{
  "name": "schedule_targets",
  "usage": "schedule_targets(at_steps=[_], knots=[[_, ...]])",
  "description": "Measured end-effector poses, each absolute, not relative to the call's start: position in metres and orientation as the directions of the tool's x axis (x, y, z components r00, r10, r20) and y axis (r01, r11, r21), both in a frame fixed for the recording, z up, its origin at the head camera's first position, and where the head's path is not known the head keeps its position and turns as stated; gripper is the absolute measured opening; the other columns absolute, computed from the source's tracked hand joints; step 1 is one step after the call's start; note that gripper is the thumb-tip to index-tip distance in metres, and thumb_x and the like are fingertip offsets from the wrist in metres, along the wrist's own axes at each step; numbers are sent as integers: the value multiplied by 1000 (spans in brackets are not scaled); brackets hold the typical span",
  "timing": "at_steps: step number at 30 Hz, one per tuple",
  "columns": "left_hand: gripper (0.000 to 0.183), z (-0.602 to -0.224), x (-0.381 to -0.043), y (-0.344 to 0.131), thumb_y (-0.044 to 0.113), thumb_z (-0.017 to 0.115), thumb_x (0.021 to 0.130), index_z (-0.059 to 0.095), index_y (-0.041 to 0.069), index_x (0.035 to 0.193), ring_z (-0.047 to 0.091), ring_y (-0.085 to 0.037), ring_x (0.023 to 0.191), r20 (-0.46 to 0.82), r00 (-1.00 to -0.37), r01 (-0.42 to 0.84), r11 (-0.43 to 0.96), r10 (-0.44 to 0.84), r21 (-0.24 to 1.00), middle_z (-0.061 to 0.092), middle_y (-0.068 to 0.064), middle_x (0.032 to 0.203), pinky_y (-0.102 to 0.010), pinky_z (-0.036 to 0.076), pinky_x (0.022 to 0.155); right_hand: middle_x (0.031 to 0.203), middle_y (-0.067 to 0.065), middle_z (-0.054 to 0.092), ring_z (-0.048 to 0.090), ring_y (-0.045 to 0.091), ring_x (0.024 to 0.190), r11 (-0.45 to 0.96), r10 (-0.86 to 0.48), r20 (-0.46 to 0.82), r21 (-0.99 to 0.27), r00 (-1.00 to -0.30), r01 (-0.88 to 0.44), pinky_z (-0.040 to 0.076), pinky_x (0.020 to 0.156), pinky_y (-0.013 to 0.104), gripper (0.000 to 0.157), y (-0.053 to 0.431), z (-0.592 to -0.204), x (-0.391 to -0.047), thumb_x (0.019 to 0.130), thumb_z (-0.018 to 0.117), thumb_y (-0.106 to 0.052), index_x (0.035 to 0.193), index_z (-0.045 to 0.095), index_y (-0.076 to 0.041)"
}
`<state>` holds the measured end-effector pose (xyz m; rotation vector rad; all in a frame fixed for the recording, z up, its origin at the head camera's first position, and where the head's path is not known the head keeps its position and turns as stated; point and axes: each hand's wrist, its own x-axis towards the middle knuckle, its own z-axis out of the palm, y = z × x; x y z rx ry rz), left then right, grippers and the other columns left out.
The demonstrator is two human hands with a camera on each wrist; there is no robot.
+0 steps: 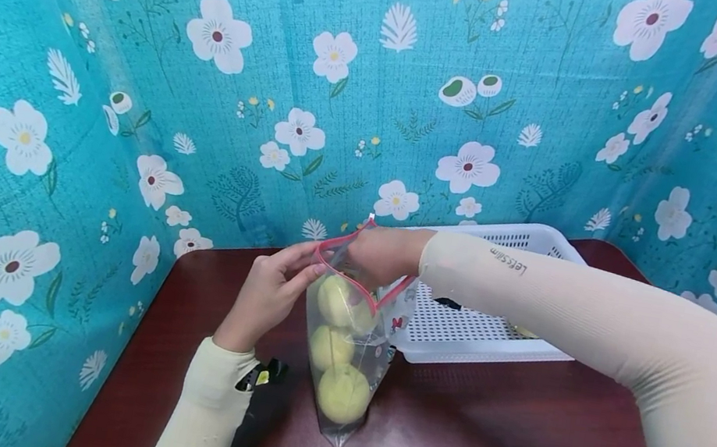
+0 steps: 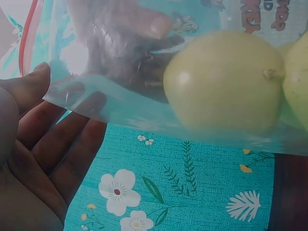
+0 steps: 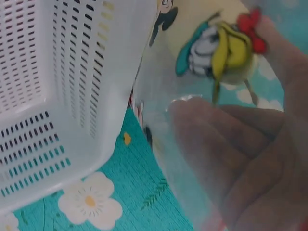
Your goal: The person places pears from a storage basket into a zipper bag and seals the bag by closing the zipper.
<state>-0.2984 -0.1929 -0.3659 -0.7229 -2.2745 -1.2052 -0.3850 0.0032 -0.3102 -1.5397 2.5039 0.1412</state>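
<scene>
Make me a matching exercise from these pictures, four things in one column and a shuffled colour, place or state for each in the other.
Things
1. left hand
2. right hand
3. basket
4. round fruit

Descriptions
A. white, with slots
B. pinching the rim of the clear bag
C. pale yellow-green
D. fingers inside the bag's mouth

Right pairs: 1-B, 2-D, 3-A, 4-C.

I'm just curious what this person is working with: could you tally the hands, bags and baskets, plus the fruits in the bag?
Hands: 2 (left hand, right hand)
Clear bag: 1
White basket: 1
Pale yellow-green fruits in the bag: at least 3; they overlap, so an exact count is unclear
Total: at least 7
</scene>
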Motion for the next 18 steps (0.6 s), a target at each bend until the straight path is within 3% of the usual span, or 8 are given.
schedule_targets(at_steps=[2,6,10,18], knots=[[34,-366,-298,-192,17,68,92,65,6,125,68,-11,97,613,-756,637,479,232,604,72,-8,106,-31,55,79,79,-7,67,59,7,67,457,-870,-228,-34,-438,-889,52,72,28,36,6,-306,-385,86,75,-40,112,72,-16],[34,-366,-298,-193,16,68,92,65,6,124,68,-11,97,612,-757,632,491,228,599,72,-8,105,-31,55,79,87,-7,69,60,8,72,468,-861,-248,-43,-445,-883,52,67,26,32,11,-298,-382,85,76,-33,113,72,-17],[35,-366,-297,-193,16,69,91,65,5,125,68,-12,97,606,-764,624,492,223,607,72,-9,105,-31,55,79,95,-6,70,63,8,80,477,-852,-260,-32,-454,-878,53,70,26,34,17,-289,-377,85,76,-33,115,71,-17],[35,-365,-296,-192,15,68,92,64,4,126,68,-14,97,599,-770,617,494,220,612,72,-10,105,-33,55,79,100,-4,72,66,11,90,375,-897,-251,5,-364,-927,53,78,28,22,33,-268,-374,91,70,-33,106,74,-18]])
